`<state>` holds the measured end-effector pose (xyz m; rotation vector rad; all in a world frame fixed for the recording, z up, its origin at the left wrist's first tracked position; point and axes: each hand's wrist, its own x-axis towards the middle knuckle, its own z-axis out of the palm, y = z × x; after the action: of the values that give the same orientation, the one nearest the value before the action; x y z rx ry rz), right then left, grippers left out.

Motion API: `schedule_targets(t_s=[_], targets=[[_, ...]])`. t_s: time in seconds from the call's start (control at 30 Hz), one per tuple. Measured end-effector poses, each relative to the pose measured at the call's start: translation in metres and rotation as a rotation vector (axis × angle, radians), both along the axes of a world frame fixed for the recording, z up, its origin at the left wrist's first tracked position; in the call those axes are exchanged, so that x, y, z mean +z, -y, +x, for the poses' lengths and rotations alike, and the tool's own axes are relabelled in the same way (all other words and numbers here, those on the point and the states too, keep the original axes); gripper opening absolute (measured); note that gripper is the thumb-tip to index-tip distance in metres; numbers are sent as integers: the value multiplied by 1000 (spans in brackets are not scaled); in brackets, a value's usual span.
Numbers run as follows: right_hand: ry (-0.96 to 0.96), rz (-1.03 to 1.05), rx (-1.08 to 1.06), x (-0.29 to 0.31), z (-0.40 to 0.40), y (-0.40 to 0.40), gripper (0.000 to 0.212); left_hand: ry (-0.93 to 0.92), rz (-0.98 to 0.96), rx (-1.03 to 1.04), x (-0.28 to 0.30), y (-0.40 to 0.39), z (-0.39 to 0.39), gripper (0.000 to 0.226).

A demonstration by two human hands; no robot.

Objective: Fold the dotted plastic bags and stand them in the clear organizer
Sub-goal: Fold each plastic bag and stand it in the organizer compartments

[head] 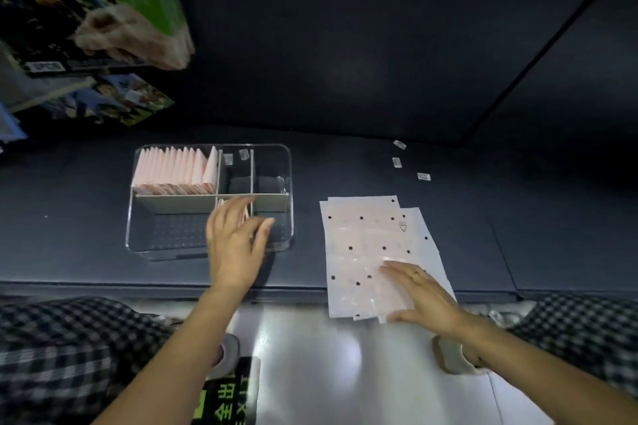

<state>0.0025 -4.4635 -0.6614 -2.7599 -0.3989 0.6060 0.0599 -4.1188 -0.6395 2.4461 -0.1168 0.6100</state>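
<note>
Dark worktop (345,166), seen from above. Clear organizer (139,238) sits left of centre, split by grey dividers into several compartments. Back-left compartment packed with a row of folded pink bags (176,166) standing upright, edge to edge. Two narrow back compartments to the right of it hold only small white labels on their walls. Left hand (234,238) reaches over the organizer's front middle compartment, fingers extended and slightly spread, thumb out to the right; a folded pink bag (247,214) shows just under the fingertips inside that compartment. Cannot tell whether the fingers touch it or merely hover above; nothing is plainly gripped. Right of the organizer, well apart from it, lies a flat stack of dotted plastic bags (362,245), pale pink with dark spots, sheets slightly fanned and the near end overhanging the worktop's front edge. Right hand (421,293) rests palm-down on the near right part of this stack, fingers straight and together, a ring on one finger, thumb at the stack's lower edge. The two hands are wide apart, one at each item. Three small white tags (397,161) lie scattered on the worktop behind the stack. Checked fabric at both lower corners. Printed boxes (103,103) sit blurred at upper left.
</note>
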Motion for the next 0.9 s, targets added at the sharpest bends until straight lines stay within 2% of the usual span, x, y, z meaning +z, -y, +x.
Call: schedule_targets(t_s=[0.07,0.17,0.23,0.3,0.4,0.5,0.6,0.67,0.73,0.83,0.9], targets=[[11,-33,25,-10,-8,15,86,4,-16,-208,12,25,-3,36],[81,-1,8,-23,-11,23,75,-329,18,-464,8,65,-19,29],[69,65,-32,-29,-12,24,68,-571,93,-586,-10,82,-34,47],[18,151,-82,-32,-12,26,64,-725,194,-672,-27,88,-46,71],[-52,219,-106,-33,-10,30,54,-711,382,-745,-45,82,-54,87],[-48,237,-44,-30,-3,34,39,-581,484,-754,-48,77,-54,68],[-111,227,-8,-15,9,36,29,-534,404,-692,-41,78,-49,39],[-221,257,-46,3,20,35,25,-603,367,-650,-31,81,-46,29],[-330,292,-64,20,31,35,21,-720,219,-609,-19,86,-40,21],[-480,389,-73,46,47,35,23,-845,-49,-569,-5,89,-29,33],[-502,469,-121,57,57,33,12,-890,-253,-546,1,90,-23,37]])
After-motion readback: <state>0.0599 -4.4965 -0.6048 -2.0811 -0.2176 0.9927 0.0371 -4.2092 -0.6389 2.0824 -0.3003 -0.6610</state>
